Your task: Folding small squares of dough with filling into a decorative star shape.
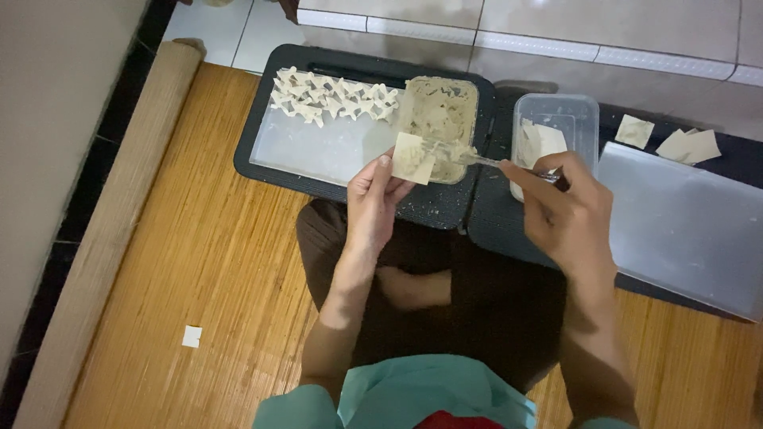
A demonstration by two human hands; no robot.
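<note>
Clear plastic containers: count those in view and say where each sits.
2: one container of filling on the left tray; one wrapper container right of it, by the spoon hand.

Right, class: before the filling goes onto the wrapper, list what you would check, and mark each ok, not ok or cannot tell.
1. Square pale dough wrapper lies flat on left hand fingers: ok.
2. Metal spoon gripped in right hand: ok.
3. Spoon carries filling: ok.
4. Clear rectangular tub of beige filling within reach: ok.
5. Bare space on black tray beside folded dumplings: ok.
6. Wrapper edges moistened: cannot tell.
</note>
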